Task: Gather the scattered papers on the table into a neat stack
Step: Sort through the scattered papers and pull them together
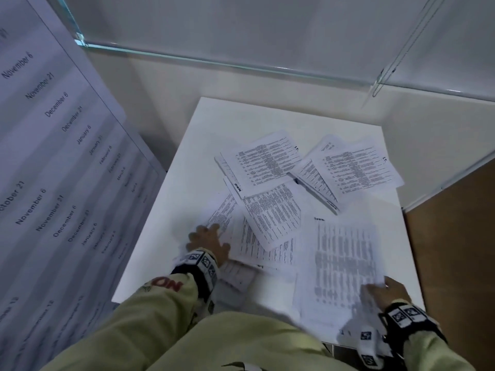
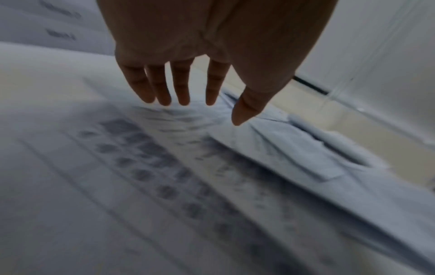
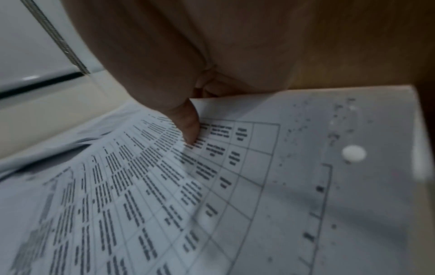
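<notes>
While the right hand pinches the near corner of a table-printed sheet at about five o'clock on the table, thumb on top and fingers curled beneath, the left hand lies spread and flat, fingers straight, on sheets at about eight o'clock; it grips nothing. The wrist view shows the right thumb pressing the print and the sheet bowing up from the table.

The papers fan from the centre out to one and eleven o'clock, overlapping at odd angles, two clusters farthest away.

To do this step well, I judge the left palm should stay flat as an anchor while the right hand slides its sheet toward the middle, low, so it does not crease or flip its neighbours. Both forearms reach in from six o'clock, wrists low, sleeves close to the near edge.
</notes>
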Demonstrator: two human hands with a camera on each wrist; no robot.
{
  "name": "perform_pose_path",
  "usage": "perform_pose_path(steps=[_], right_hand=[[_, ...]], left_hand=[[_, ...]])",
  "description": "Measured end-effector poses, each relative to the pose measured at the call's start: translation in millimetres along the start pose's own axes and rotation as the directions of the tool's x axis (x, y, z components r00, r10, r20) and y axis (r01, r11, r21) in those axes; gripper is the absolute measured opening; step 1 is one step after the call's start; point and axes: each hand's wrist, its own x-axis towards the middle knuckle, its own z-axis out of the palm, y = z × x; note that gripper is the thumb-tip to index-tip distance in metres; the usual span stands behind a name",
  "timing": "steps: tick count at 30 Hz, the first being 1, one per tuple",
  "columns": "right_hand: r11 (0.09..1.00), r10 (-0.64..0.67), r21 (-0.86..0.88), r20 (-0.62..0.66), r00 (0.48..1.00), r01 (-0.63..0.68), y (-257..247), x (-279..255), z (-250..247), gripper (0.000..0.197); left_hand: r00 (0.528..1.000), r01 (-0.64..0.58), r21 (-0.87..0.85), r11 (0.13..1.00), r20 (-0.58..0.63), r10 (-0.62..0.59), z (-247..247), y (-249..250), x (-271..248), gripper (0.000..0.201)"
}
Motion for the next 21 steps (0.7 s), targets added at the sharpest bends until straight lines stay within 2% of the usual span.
perform_pose_path(steps=[1,3,5,6,8,11,13,15,17,19,21], right_hand=[[0.998,0.047,-0.033,-0.03,0.998,-0.048,5,1,-9,0.075],[0.994,0.075,-0.077,-0.096,0.993,-0.083,12,1,-22,0.064],[0.989,-0.004,-0.144,-0.254,0.967,-0.034,8,-3,-20,0.059],[0.979,-0.072,-0.204,-0.34,0.938,0.002,4,-8,-16,0.061],[0.949,-0.214,-0.301,-0.397,0.893,0.093,-13,-24,-4,0.057],[0.878,-0.4,-0.372,-0.22,0.89,0.302,-46,-43,21,0.045],[0.817,-0.53,-0.296,-0.051,0.846,0.495,-69,-56,38,0.026],[0.775,-0.582,-0.23,0.1,0.807,0.588,-88,-72,55,0.003],[0.77,-0.585,-0.176,0.191,0.788,0.614,-104,-85,73,0.012],[0.788,-0.547,-0.174,0.242,0.802,0.59,-120,-97,88,0.015],[0.826,-0.451,-0.231,0.276,0.849,0.515,-132,-101,101,0.046]], left_hand=[[0.999,0.048,0.04,0.998,-0.008,-0.048,-4,-11,6,0.065],[0.995,0.104,0.076,0.992,-0.003,-0.104,-8,-31,15,0.074],[0.994,0.103,0.098,0.99,0.018,-0.106,-7,-42,20,0.082],[0.995,0.098,0.112,0.989,0.025,-0.102,-5,-43,22,0.086],[0.994,0.102,0.109,0.989,0.034,-0.106,-3,-41,23,0.086],[0.993,0.11,0.01,0.994,0.039,-0.11,-3,-37,21,0.067],[0.995,0.094,-0.029,0.995,0.025,-0.094,-3,-38,19,0.059],[0.995,0.099,-0.081,0.992,0.019,-0.098,-3,-42,17,0.06],[0.991,0.131,-0.183,0.974,0.03,-0.127,-5,-49,16,0.062],[0.99,0.138,-0.265,0.954,0.05,-0.129,-11,-57,13,0.059],[0.992,0.129,-0.339,0.932,0.031,-0.126,-22,-68,9,0.043]])
